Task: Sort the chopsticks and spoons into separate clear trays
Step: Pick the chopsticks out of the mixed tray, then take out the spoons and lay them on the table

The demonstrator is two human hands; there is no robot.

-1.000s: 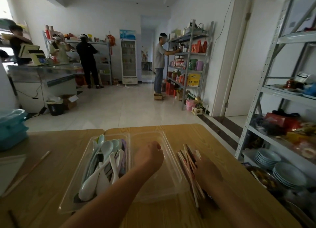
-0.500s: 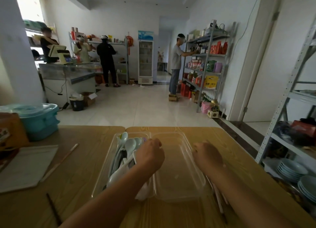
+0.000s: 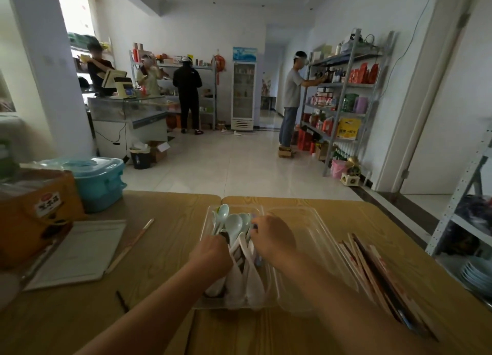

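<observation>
Both hands were in the left tray (image 3: 206, 225) among the spoons (image 3: 234, 223). The left hand (image 3: 213, 253) and right hand (image 3: 273, 237) were curled knuckles-up, and whether either grip pinched a spoon could not be told. It seemed best to nest the spoons evenly, then gather the chopsticks (image 3: 372, 269) lying on the worktop (image 3: 165, 248) beside the empty right tray (image 3: 314, 237). A stray chopstick (image 3: 133, 244) lay left, near a notebook (image 3: 77, 253); beyond was a shop with shelves (image 3: 343, 88).

Orange box (image 3: 32, 221) with white label of dark characters, too blurred to read, yellow bag (image 3: 347, 128) print likewise illegible
</observation>
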